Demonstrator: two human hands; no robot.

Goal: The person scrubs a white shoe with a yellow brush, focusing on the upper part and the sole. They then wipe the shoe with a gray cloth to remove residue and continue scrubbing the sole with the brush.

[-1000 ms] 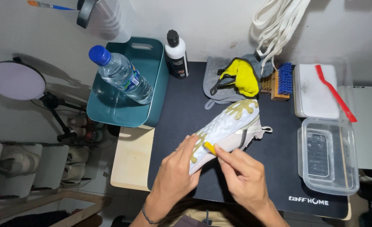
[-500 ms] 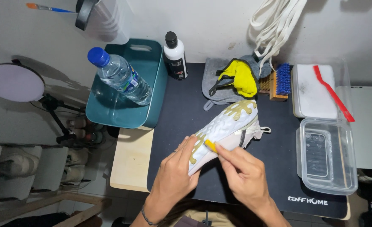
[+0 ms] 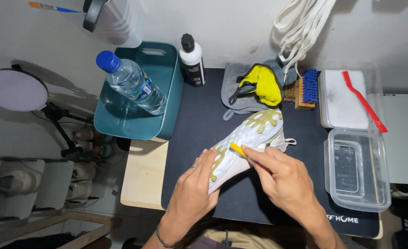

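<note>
Sneaker (image 3: 250, 143) first: I see a white shoe lying sole-up and tilted on the black mat (image 3: 204, 115), its pale sole marked with olive-yellow patches, toe end pointing up and to the right toward the grey cloth (image 3: 234, 92). My left hand (image 3: 195, 193) cups the heel end from below, its fingers (image 3: 206, 161) wrapped against the side of the sole. My right hand (image 3: 285, 180) comes in from the right, its fingers pinched together on a small yellow tool (image 3: 237, 149), whose tip touches the sole near its middle. I cannot tell what kind of tool it is; only a short yellow piece shows past the fingertips.

Around the shoe, the desk (image 3: 144, 180) shows bare pale wood to the left of the mat. A teal bin (image 3: 167, 92) sits at the upper left, with a clear water bottle (image 3: 132, 83) with a blue cap lying slanted in it. Just beside the bin stands a white bottle (image 3: 192, 62) with a black cap. On the grey cloth lies a yellow and black glove (image 3: 264, 85), and next to it a wooden brush (image 3: 305, 87) with blue bristles. To the right are a lidded white box (image 3: 342, 101) with a red brush (image 3: 363, 101) laid across it and, below that, a clear plastic tub (image 3: 356, 168). White laces (image 3: 305, 23) hang against the wall above. Off the desk at the left stands a round lamp (image 3: 15, 90) on a black stand.
</note>
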